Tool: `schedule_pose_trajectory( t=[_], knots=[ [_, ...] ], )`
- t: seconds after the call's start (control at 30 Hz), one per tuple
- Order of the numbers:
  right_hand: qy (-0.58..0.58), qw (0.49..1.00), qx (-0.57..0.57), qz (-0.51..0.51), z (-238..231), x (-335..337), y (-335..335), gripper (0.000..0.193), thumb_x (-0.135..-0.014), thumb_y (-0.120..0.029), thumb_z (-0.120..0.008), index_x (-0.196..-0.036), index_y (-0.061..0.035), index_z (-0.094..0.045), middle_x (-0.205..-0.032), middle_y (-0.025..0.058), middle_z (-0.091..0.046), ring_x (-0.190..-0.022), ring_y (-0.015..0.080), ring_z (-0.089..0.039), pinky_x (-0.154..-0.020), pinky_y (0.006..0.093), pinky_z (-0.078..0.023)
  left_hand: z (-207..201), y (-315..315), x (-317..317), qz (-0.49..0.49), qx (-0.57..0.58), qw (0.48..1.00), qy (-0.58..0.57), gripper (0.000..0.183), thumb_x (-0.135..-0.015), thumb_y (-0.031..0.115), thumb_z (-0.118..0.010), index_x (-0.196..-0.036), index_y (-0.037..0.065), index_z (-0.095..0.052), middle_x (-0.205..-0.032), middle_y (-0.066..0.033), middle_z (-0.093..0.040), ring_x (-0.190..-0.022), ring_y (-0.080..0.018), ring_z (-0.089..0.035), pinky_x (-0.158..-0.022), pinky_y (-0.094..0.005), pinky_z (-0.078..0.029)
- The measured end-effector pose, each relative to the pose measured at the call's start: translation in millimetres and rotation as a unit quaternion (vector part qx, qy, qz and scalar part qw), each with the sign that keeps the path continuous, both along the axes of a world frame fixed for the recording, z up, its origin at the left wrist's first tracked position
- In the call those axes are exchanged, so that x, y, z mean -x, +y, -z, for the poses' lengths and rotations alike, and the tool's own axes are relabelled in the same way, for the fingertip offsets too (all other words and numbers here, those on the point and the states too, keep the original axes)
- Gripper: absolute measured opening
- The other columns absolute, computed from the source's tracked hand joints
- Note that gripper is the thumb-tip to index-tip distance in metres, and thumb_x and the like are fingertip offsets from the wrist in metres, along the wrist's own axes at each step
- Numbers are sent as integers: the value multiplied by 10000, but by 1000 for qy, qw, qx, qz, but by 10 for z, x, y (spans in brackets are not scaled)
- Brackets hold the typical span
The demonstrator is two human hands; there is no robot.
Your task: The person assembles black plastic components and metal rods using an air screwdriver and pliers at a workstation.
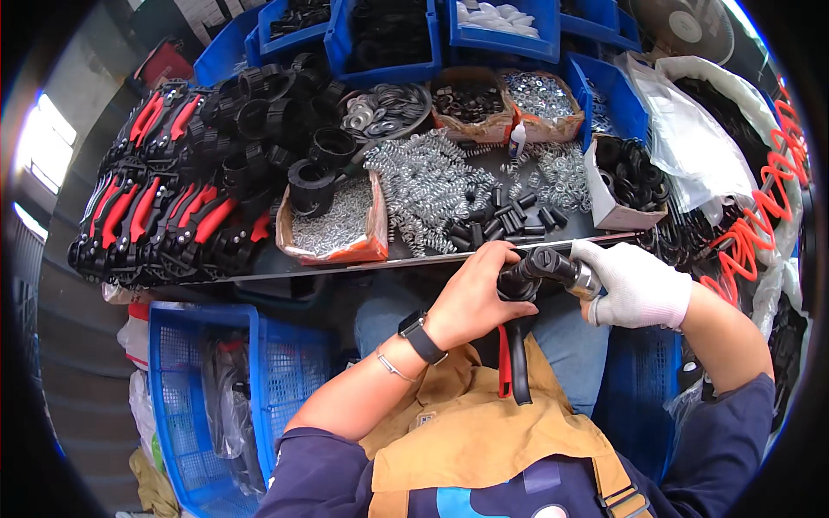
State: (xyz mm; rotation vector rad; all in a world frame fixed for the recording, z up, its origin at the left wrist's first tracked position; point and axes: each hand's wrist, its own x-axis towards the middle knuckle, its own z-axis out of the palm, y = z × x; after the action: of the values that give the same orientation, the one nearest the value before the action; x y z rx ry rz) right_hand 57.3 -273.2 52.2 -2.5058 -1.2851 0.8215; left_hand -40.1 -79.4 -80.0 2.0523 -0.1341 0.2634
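Note:
Over my lap, at the table's near edge, my left hand (482, 298) is bare and closed around a black tool with a red lever (520, 363). Its black handle points down toward my apron. My right hand (635, 285), in a white knit glove, grips a cylindrical tool with a silver metal end (585, 281). The black front of that cylinder meets the upper part of the black tool; whether the two are joined I cannot tell. My gloved fingers partly hide the cylinder.
Similar black-and-red tools (138, 207) lie in rows at the left, beside black rings (311, 186). Loose springs (423, 186), black cylinders (509, 217) and boxes of small metal parts (341, 216) cover the table. Blue bins (384, 65), a blue basket (259, 371) and a red coiled hose (743, 246) surround me.

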Motion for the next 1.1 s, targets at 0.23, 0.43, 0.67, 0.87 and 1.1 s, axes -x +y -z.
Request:
schedule_pose_trajectory(
  t=[0.23,0.43,0.67,0.87,1.1],
  knots=[
    [-45,998,41,-5,61,-17,148,536,-719,-186,-697,-1190,-18,-505,-889,230,-658,-864,406,-646,-761,444,-512,379,-133,-49,-47,69,989,-124,858,-611,126,-892,-1315,53,-406,-1340,-168,-452,-1255,-309,-472,-1062,-383,-382],
    [-32,999,35,15,87,12,251,472,-720,-185,-706,-1113,8,-530,-867,237,-657,-854,406,-648,-748,444,-514,594,-424,-81,-208,106,927,-292,1001,-605,118,-899,-1391,103,-279,-1354,-214,-375,-1253,-364,-429,-1050,-471,-377],
    [-23,990,98,103,108,112,333,374,-696,-118,-699,-1016,-3,-543,-756,228,-650,-762,414,-650,-682,434,-520,631,-545,-107,-254,134,911,-296,900,-612,86,-882,-1330,110,-339,-1295,-202,-416,-1176,-339,-462,-970,-441,-410],
    [16,987,105,121,112,59,376,390,-671,-91,-697,-1028,-11,-562,-742,217,-650,-751,413,-652,-665,425,-516,631,-566,-110,-281,132,902,-299,867,-628,92,-880,-1319,120,-357,-1312,-210,-416,-1178,-344,-465,-963,-441,-414],
    [22,985,130,115,130,-70,396,341,-658,-83,-687,-969,-7,-572,-704,220,-624,-721,418,-642,-656,417,-516,682,-546,-122,-264,145,901,-311,884,-621,84,-889,-1322,128,-351,-1320,-223,-411,-1199,-370,-471,-998,-465,-404]
  ],
)
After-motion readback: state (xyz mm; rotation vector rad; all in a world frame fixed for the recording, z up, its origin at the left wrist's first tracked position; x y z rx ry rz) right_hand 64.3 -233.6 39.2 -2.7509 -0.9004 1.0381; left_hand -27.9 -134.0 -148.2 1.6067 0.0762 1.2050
